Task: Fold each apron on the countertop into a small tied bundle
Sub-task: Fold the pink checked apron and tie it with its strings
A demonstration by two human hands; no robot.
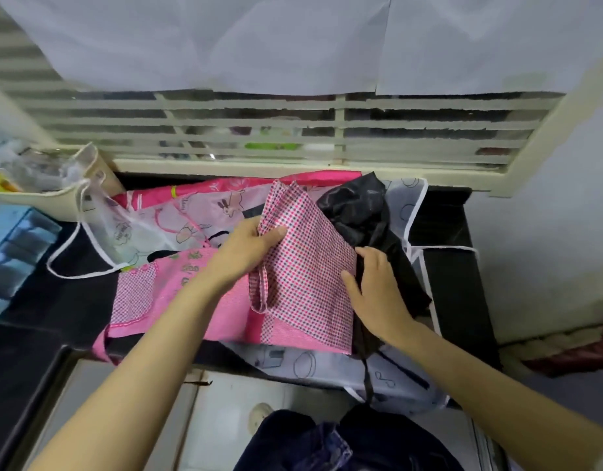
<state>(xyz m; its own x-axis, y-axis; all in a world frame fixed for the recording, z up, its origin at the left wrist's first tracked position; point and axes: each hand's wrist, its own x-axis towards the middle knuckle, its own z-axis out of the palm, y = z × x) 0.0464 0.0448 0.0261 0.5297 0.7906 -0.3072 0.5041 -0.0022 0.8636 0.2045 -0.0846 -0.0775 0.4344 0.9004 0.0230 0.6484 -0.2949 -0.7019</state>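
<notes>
A pink checked apron [310, 266] lies folded into a narrow panel on a pile of aprons on the dark countertop [446, 266]. My left hand [249, 249] pinches its upper left edge, thumb on top. My right hand [378, 287] grips the panel's right edge, fingers curled behind the cloth. A strap loop [259, 290] hangs from the left side. Under it lie a pink printed apron [178, 287], a crumpled black apron [361, 212] and translucent white aprons with line drawings [157, 215].
A louvred window [293, 130] with a pale sill runs along the back. A cream basket of clear plastic [48, 185] stands at back left, blue items [11, 239] beside it. A white apron [388, 375] drapes over the counter's front edge.
</notes>
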